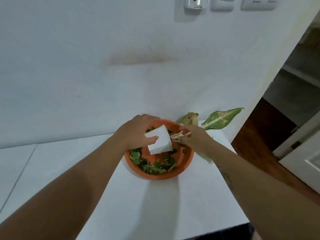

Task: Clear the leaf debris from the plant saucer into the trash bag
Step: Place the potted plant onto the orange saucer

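An orange plant saucer (187, 161) sits on the white countertop and holds several green leaf scraps (152, 166). Above it my left hand (136, 134) grips a small white pot (160, 141), tipped on its side with the opening facing right. My right hand (194, 138) pinches the pale stems (178, 135) of the plant where they leave the pot. Variegated green and cream leaves (223, 117) stick out to the right behind my right hand. No trash bag is in view.
The white countertop (155, 205) meets a white wall (103, 75) just behind the saucer. Its right edge drops off beside a brown door frame (259, 132). Switch plates (223, 2) sit high on the wall.
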